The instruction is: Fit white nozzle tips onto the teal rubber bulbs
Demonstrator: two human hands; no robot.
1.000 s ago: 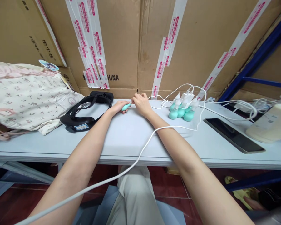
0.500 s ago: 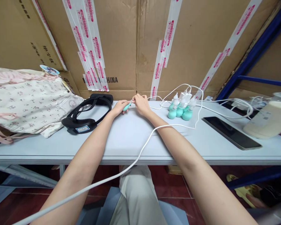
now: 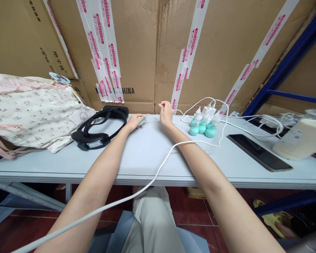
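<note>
Both arms reach to the far edge of a pale blue-grey table (image 3: 147,158). My left hand (image 3: 135,122) is closed round a small teal device (image 3: 141,121) resting on the table. My right hand (image 3: 165,111) is a hand's width to the right, fingers pinched together on something too small to make out. A white cable (image 3: 179,115) lies just right of it. Three teal devices with white tips (image 3: 204,124) stand in a cluster further right, each plugged into a white cable.
A black headband-like device (image 3: 97,130) lies left of my left hand, beside a floral cloth bag (image 3: 31,112). A dark tablet (image 3: 258,153) and a white jug (image 3: 302,137) sit at the right. Taped cardboard boxes (image 3: 142,52) wall the back. A white cable (image 3: 158,172) crosses my right forearm.
My right hand has drawn away to the right from the teal device's tip. My left hand has lowered the device onto the table.
</note>
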